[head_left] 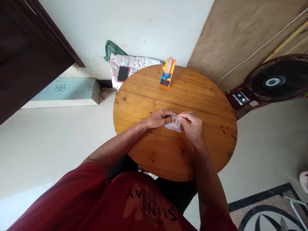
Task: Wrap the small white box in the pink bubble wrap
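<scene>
A small clear plastic packet (173,127) with red print is between my two hands, over the round wooden table (154,149); whether it touches the wood, I cannot tell. My left hand (160,118) grasps the left side of it, with the fingers bent upon the plastic. My right hand (194,126) pinches its upper right corner between the thumb and the forefinger.

Farther from me, near the far edge of the table, there is an orange holder (171,66) with a blue part and a clear piece in it. Beyond the far left edge lies a white printed sack (141,62), and on this sack a dark phone (123,73). A green bag (114,50) is just behind the sack, at the wall. To the right of the table, well apart from my hands, is a dark round fan (274,82).
</scene>
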Demonstrator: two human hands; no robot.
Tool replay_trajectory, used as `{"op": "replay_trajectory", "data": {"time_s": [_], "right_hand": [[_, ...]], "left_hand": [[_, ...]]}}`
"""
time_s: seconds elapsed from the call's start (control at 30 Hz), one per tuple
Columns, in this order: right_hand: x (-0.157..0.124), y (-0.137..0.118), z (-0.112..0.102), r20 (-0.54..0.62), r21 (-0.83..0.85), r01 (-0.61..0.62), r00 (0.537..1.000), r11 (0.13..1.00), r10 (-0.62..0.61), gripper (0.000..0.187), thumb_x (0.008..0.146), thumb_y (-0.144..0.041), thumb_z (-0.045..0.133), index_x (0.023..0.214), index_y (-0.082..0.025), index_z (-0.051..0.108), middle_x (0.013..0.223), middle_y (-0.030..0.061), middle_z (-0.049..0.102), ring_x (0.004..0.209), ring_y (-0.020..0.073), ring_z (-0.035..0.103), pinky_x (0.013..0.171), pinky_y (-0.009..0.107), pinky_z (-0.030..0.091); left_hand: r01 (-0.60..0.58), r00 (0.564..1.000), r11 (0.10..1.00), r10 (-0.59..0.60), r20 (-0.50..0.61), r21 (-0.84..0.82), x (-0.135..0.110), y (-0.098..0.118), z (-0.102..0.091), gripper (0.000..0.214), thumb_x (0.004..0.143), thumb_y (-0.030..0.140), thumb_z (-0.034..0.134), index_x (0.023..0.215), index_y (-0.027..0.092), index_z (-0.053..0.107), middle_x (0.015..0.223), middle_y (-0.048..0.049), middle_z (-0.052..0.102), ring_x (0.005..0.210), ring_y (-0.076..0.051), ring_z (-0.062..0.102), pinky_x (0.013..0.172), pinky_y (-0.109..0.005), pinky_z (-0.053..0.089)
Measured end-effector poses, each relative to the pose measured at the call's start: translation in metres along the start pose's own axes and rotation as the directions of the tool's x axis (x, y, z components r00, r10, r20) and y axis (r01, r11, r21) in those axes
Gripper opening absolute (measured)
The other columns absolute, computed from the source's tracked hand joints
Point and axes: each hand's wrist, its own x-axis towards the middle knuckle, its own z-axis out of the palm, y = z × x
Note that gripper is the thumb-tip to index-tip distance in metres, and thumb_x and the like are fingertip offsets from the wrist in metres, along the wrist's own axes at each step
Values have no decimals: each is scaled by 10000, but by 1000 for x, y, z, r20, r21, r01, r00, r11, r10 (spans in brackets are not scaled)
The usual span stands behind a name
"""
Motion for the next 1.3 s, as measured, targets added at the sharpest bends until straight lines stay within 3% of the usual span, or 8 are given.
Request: {"op": "replay_trajectory", "data": {"time_s": [0.23, 0.4, 0.6, 0.87, 1.3], "right_hand": [[-5, -4, 2, -6, -120, 66, 998, 991, -67, 183, 924, -228, 566, 823, -233, 718, 915, 53, 739, 868, 205, 696, 807, 356, 539], [-5, -5, 3, -17, -111, 70, 997, 991, -73, 183, 916, -215, 559, 828, -245, 717, 922, 50, 743, 867, 206, 700, 805, 362, 548], [-4, -2, 1, 5, -37, 40, 999, 999, -40, 180, 910, -203, 563, 832, -243, 721, 907, 39, 740, 856, 203, 696, 798, 363, 550], [-3, -1, -5, 125, -12, 106, 987, 994, -104, 177, 935, -215, 591, 860, -251, 747, 946, 33, 753, 911, 205, 711, 841, 366, 549], [-4, -1, -12, 242, -297, 335, 932, 894, -269, 224, 952, -181, 575, 874, -257, 770, 1005, 24, 786, 918, 215, 692, 856, 401, 459]], "left_hand": [[32, 999, 999, -32, 10, 39, -5, 11, -1, 339, 882, 358, 672, 1124, 122, 703, 980, -57, 707, 839, -137, 615, 785, -267, 475], [31, 999, 999, -31, 16, 11, -4, 8, -5, 348, 871, 324, 668, 1167, 142, 696, 1067, -64, 723, 920, -161, 639, 852, -288, 479], [63, 998, 997, -61, 27, -49, -3, 5, -8, 344, 849, 332, 706, 1129, 132, 701, 999, -48, 726, 847, -133, 632, 804, -261, 470], [89, 996, 991, -90, -3, -98, -1, 3, -9, 316, 818, 347, 737, 1058, 142, 723, 909, -27, 724, 768, -114, 618, 758, -254, 467], [101, 995, 993, -102, -16, -58, -1, 4, -9, 327, 835, 354, 719, 1082, 140, 723, 898, -23, 714, 753, -114, 604, 742, -257, 459]]}}
